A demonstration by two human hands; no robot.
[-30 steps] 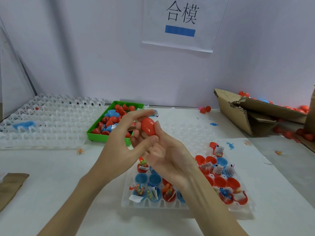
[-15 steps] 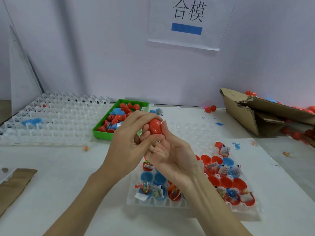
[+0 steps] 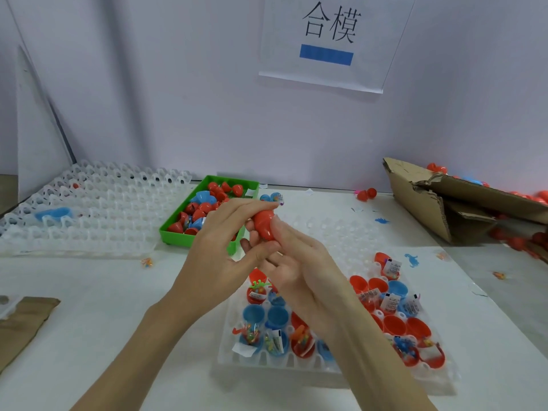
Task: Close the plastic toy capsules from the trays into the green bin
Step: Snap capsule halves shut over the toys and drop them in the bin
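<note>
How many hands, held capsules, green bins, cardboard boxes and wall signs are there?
Hands: 2, the left hand and the right hand
red egg-shaped plastic capsule, held by both hands: 1
green rectangular plastic bin: 1
torn brown cardboard box: 1
white paper sign on the wall: 1
Total: 6

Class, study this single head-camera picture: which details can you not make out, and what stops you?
- Red capsule: its seam, covered by both hands, left and right.
- Tray cells under the right forearm.
- Cardboard box: cut by the right edge.
- Toy labels: too small to read.
</note>
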